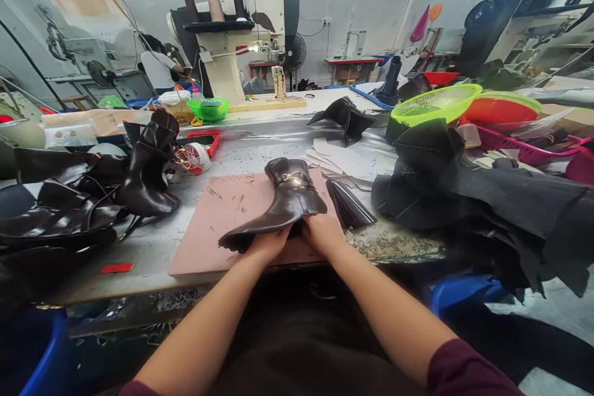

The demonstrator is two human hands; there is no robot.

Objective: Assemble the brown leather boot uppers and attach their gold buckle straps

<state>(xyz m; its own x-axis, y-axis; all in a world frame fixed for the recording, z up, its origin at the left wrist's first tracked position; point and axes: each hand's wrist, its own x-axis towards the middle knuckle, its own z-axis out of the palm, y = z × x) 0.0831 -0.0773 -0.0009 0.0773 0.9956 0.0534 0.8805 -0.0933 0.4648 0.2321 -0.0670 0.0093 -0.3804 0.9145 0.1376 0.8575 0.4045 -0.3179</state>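
Note:
A dark, glossy leather boot upper (283,201) with a buckled strap lies on its side over the pink work board (208,216), its toe end pointing left. My left hand (270,244) grips its lower edge near the middle, the fingertips hidden under the leather. At the heel end, my right hand (323,232) holds the same edge, with its fingers tucked inside or beneath and mostly out of sight. Just right of the board lies a fanned stack of dark strips (349,205). Pale flat cut pieces (341,161) rest behind it.
Finished-looking dark boot uppers (148,167) are piled on the left. Black material pieces (487,198) hang over the table edge on the right. Behind stand a sewing machine (223,55), a green basket (208,109) and a yellow-green sieve (436,105). A blue bin (51,346) sits lower left.

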